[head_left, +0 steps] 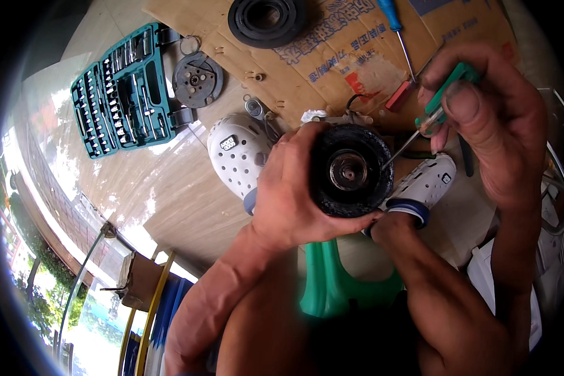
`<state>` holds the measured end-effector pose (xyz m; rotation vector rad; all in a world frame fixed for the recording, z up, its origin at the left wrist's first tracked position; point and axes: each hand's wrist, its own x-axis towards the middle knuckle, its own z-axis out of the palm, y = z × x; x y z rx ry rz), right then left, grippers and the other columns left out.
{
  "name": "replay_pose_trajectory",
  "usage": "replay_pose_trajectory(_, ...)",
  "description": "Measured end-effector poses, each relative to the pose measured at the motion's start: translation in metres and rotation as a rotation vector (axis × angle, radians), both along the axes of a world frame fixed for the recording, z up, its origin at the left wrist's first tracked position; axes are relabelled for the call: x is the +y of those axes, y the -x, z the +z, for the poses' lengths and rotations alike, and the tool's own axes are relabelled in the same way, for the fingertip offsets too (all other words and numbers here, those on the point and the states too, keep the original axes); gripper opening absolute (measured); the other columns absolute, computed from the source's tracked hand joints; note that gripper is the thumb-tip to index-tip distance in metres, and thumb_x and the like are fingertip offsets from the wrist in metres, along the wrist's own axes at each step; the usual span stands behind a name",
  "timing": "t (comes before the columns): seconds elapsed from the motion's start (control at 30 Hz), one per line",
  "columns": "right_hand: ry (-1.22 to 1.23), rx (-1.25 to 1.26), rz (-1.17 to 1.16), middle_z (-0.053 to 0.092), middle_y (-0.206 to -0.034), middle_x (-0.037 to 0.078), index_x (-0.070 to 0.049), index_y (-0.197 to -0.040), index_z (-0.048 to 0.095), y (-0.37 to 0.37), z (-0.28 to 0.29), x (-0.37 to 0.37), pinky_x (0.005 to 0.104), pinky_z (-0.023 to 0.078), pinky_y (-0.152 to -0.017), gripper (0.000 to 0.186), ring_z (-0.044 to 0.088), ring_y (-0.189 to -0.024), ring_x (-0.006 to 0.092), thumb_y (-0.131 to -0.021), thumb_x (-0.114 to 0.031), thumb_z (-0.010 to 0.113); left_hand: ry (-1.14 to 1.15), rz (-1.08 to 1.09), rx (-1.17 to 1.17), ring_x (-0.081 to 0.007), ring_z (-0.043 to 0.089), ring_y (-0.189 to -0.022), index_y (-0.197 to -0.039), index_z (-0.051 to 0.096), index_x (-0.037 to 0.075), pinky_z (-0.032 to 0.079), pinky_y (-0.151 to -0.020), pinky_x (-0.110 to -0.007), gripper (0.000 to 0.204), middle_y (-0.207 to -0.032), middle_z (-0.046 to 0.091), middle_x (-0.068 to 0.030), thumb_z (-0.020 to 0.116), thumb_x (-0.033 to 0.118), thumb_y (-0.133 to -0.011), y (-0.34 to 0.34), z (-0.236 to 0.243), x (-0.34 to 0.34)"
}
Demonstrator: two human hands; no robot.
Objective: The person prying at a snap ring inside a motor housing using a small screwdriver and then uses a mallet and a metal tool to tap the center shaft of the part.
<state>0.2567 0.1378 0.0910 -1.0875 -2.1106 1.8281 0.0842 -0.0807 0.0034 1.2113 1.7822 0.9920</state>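
Note:
My left hand (285,188) grips a round black part (323,166), turned face up, with a metal hub (348,170) at its centre. My right hand (492,128) holds a green-handled screwdriver (440,116); its thin shaft slants down to the right side of the black part's inner rim. Behind the part, partly hidden, is a metal body with a short black wire (352,100). A red-handled tool (398,97) lies on the cardboard (326,56) above, near a blue-handled screwdriver (388,15).
An open teal socket set (159,94) lies at upper left, beside a round metal plate (196,79), a ratchet (254,108) and small rings. A black pulley (264,19) rests on the cardboard. My white clogs (232,156) flank the work, above a green plastic stool (323,282).

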Motion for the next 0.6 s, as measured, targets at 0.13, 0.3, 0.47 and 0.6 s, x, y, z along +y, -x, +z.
replay_pose_trajectory(0.13,-0.021,0.091,-0.069,0.070,-0.106,0.014,0.005,-0.125,0.064,0.004,-0.002,-0.018,0.0263,0.057,-0.071,0.044,0.067,-0.082,0.0133,-0.108,-0.035,0.069,0.009,0.012,0.000,-0.0399,0.070,-0.114,-0.146,0.051,-0.006,0.057,-0.100,-0.046,0.120,-0.124,0.068,-0.0207,0.106,0.049,-0.055,0.001,0.001,0.002)
replay_pose_trajectory(0.3,-0.160,0.183,0.055,0.068,-0.108,0.016,0.007,-0.127,0.063,0.012,0.004,-0.021,0.0288,0.058,-0.075,0.043,0.069,-0.088,0.0173,-0.107,-0.030,0.072,0.049,-0.005,-0.043,-0.0376,0.070,-0.116,-0.148,0.050,-0.005,0.058,-0.101,-0.044,0.121,-0.125,0.069,-0.0180,0.106,0.049,-0.055,0.004,0.004,0.009)
replay_pose_trajectory(0.47,-0.433,0.170,0.206,0.064,-0.110,0.019,0.007,-0.125,0.061,0.003,0.014,-0.015,0.0325,0.059,-0.076,0.040,0.067,-0.090,0.0198,-0.109,-0.029,0.067,0.094,0.029,-0.040,-0.0370,0.069,-0.118,-0.149,0.049,-0.004,0.057,-0.101,-0.044,0.123,-0.125,0.069,-0.0173,0.106,0.051,-0.055,0.001,0.004,0.006)
replay_pose_trajectory(0.6,-0.273,0.199,-0.122,0.060,-0.106,0.017,0.005,-0.119,0.059,0.002,0.025,-0.037,0.0335,0.058,-0.074,0.038,0.064,-0.086,0.0183,-0.113,-0.033,0.058,0.102,-0.015,-0.085,-0.0376,0.068,-0.121,-0.150,0.049,-0.003,0.055,-0.104,-0.045,0.123,-0.127,0.069,-0.0180,0.107,0.049,-0.054,0.009,0.006,0.010)
